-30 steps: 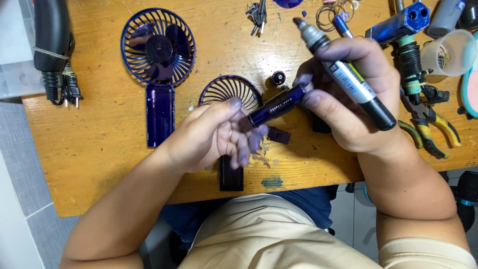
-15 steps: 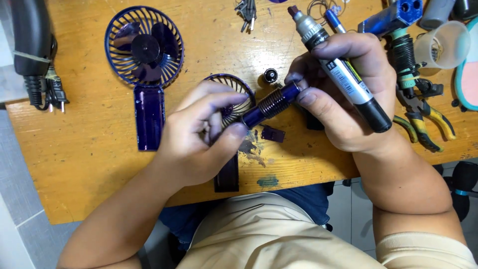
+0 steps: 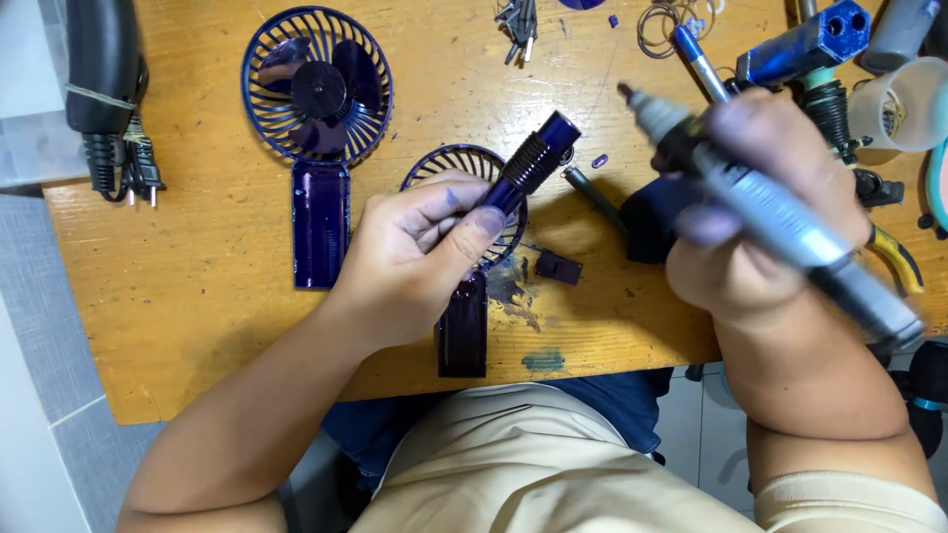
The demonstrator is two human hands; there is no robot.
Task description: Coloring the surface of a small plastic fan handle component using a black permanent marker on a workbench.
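Gripping a dark blue cylindrical part with a black ribbed collar point(image 3: 528, 163), the left hand point(image 3: 415, 262) pinches its lower end between thumb and fingers, so the part tilts up and to the right above the wooden surface point(image 3: 197, 326). Under that hand lies a dark blue fan grille with a flat handle point(image 3: 464, 321), the handle pointing toward the near edge, and just right of it sits a small dark purple block point(image 3: 558, 266) beside a dark stain. The right hand point(image 3: 760, 212) is clenched around a long grey pen-shaped rotary tool point(image 3: 780, 222), blurred, its tip pointing far and left, its rear end over the near right edge. The two hands are apart, with a thin metal rod point(image 3: 592, 192) lying on the surface between them. Farther left rests a complete dark blue handheld fan with blades point(image 3: 318, 89), its handle toward the near side. At the far left edge lie a black appliance body and its coiled plug cord point(image 3: 104, 89). Along the far right are a blue block-shaped tool point(image 3: 805, 44), yellow-handled pliers point(image 3: 894, 257) and a clear plastic cup point(image 3: 908, 99).
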